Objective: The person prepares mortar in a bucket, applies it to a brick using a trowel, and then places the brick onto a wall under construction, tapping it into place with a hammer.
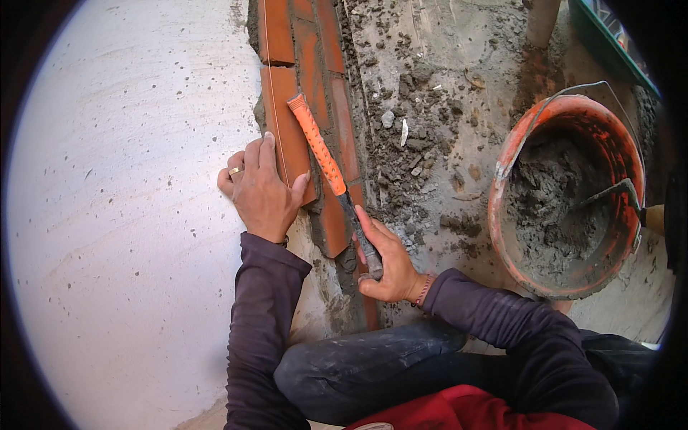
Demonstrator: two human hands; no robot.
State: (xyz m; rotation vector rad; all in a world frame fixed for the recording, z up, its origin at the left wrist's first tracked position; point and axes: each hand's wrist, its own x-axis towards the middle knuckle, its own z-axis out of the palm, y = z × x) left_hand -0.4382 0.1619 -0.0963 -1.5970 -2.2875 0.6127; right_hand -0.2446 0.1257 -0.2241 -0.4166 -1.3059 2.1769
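My left hand (261, 188) lies at the left edge of an orange-red brick (284, 122), fingers stretched along the white surface and thumb apart on the brick's near end. A thin string (274, 107) runs lengthwise over this brick. My right hand (390, 261) is closed around the dark lower end of a hammer-like tool (320, 147). Its orange, dimpled handle points away from me and lies over the bricks as seen from above. My fingers partly hide the gripped end. Whether the handle touches the bricks I cannot tell.
More bricks (331, 36) with grey mortar run in rows away from me. An orange bucket (534, 276) of wet mortar stands at the right, with a trowel (609, 192) in it. Mortar crumbs (423, 136) litter the ground. A white surface (136, 215) fills the left side.
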